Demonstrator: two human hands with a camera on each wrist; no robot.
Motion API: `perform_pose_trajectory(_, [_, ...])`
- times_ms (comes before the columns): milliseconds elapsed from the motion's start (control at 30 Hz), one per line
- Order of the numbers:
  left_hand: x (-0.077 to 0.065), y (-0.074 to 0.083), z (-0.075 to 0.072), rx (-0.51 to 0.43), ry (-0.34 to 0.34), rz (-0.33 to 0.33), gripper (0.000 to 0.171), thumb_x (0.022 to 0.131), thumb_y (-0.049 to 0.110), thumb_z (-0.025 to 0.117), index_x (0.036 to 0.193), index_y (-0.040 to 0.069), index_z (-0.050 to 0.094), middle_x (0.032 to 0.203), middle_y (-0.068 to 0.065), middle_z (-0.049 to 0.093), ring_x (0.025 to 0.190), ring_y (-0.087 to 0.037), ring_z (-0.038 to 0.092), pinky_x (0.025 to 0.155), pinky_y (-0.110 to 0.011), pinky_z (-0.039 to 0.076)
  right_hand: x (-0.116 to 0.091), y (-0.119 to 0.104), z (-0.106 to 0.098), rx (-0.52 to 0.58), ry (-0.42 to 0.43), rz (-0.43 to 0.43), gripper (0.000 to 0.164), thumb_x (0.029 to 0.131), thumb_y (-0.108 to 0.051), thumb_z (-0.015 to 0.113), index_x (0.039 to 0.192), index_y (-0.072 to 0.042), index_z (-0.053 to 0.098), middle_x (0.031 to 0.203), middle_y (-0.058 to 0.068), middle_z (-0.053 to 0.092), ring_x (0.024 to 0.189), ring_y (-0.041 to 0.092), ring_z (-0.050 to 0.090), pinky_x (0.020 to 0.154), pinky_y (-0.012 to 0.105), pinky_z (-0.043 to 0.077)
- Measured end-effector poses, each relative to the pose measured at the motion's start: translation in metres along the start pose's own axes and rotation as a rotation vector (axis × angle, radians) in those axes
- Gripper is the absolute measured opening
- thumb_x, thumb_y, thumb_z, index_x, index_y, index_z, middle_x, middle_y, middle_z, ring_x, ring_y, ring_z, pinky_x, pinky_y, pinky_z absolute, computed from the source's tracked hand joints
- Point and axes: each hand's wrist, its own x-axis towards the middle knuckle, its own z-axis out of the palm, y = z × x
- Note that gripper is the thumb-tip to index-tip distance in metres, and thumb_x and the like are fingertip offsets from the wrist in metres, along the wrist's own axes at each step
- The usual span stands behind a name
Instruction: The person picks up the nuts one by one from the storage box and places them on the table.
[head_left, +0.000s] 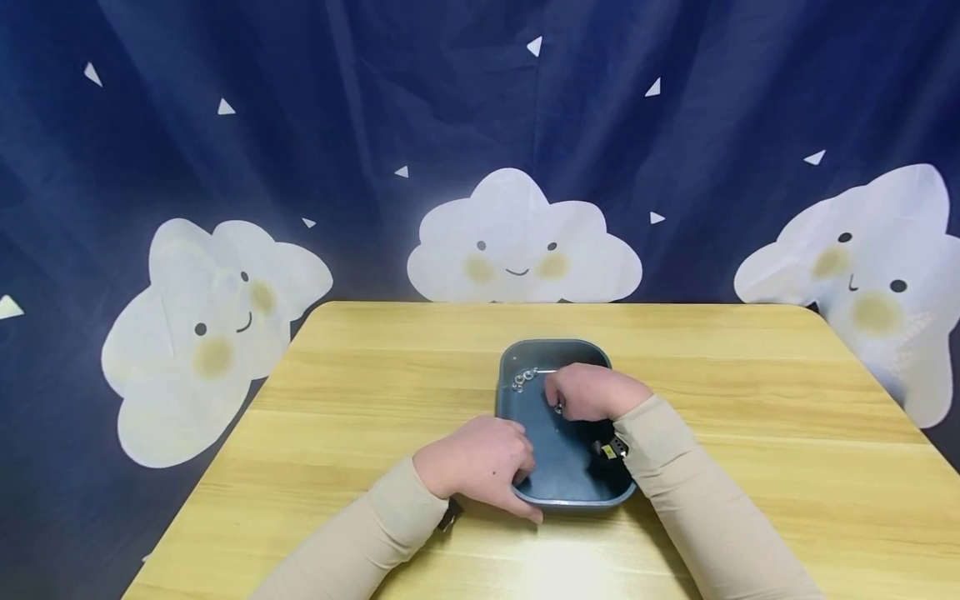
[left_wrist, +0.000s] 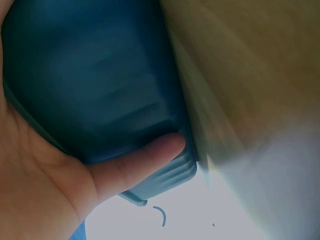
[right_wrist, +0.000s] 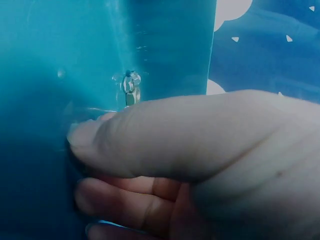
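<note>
A deep blue-grey plastic tray (head_left: 567, 475) with rounded corners stands on the table. My left hand (head_left: 480, 461) grips its near left corner, the thumb (left_wrist: 145, 160) along the outer wall and the fingers bent over the rim. Inside the tray, my right hand (head_left: 592, 392) reaches down toward the far half with curled fingers. A small shiny metal piece (head_left: 558, 408) shows at its fingertips, apparently a nut pinched there; the fingers hide most of it. Several small metal nuts (head_left: 523, 379) lie in the tray's far left corner, also seen as nuts (right_wrist: 131, 87) beyond the right thumb.
The tray rests on a light wood-grain table (head_left: 375, 375). A dark blue curtain (head_left: 465, 100) with smiling white clouds hangs behind the table's far edge. Small black devices, one of them a wrist device (head_left: 613, 450), sit at both sleeves' cuffs.
</note>
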Motion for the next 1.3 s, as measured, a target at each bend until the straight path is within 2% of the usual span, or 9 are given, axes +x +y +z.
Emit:
perform_pose_trajectory(100, [0.000,-0.001,-0.001,0.003,-0.005,0.000,0.058,0.075,0.078,0.067,0.055,0.028,0.047,0.061,0.020,0.041,0.068,-0.003,0.043,0.055,-0.020,0.035,-0.001,0.000,0.000,-0.004,0.002,0.018,0.021,0.080,0.004,0.065,0.085,-0.016,0.063,0.080,-0.007,0.058,0.071,0.011,0.050,0.069,0.028,0.045])
perform_pose_trajectory(200, [0.000,-0.001,-0.002,-0.001,-0.011,0.000,0.057,0.075,0.078,0.068,0.056,0.028,0.047,0.062,0.020,0.041,0.068,-0.003,0.043,0.056,-0.020,0.035,-0.001,0.001,-0.001,-0.009,-0.003,0.020,0.021,0.079,0.004,0.066,0.085,-0.016,0.065,0.081,-0.007,0.060,0.072,0.012,0.053,0.070,0.030,0.048])
perform_pose_trajectory(333, [0.000,-0.001,-0.002,-0.010,-0.010,-0.006,0.057,0.075,0.077,0.068,0.056,0.028,0.047,0.062,0.020,0.041,0.068,-0.003,0.043,0.055,-0.020,0.035,-0.001,0.001,0.000,-0.017,0.007,0.014,0.019,0.079,0.002,0.067,0.083,-0.017,0.065,0.080,-0.007,0.061,0.071,0.011,0.053,0.069,0.030,0.048])
perform_pose_trajectory(633, [-0.002,0.000,0.000,-0.021,0.009,-0.005,0.058,0.074,0.077,0.069,0.055,0.028,0.046,0.061,0.020,0.040,0.067,-0.003,0.042,0.054,-0.020,0.035,-0.002,0.001,0.001,0.007,0.008,-0.003,0.016,0.086,-0.009,0.069,0.080,-0.022,0.062,0.078,-0.010,0.058,0.069,0.009,0.053,0.069,0.029,0.047])
perform_pose_trajectory(900, [-0.001,0.000,-0.001,-0.025,0.001,0.003,0.057,0.075,0.076,0.070,0.055,0.028,0.047,0.060,0.020,0.040,0.067,-0.003,0.042,0.057,-0.020,0.036,-0.008,-0.002,-0.010,0.041,0.057,-0.002,0.016,0.085,-0.007,0.066,0.077,-0.019,0.060,0.074,-0.008,0.056,0.067,0.011,0.051,0.066,0.030,0.045])
perform_pose_trajectory(1300, [-0.001,-0.001,-0.004,-0.030,-0.007,0.010,0.057,0.077,0.076,0.069,0.056,0.028,0.047,0.061,0.020,0.041,0.068,-0.003,0.043,0.058,-0.019,0.037,-0.022,-0.006,-0.026,0.045,0.127,-0.046,0.016,0.084,-0.006,0.067,0.079,-0.019,0.060,0.072,-0.009,0.054,0.067,0.011,0.050,0.067,0.030,0.045])
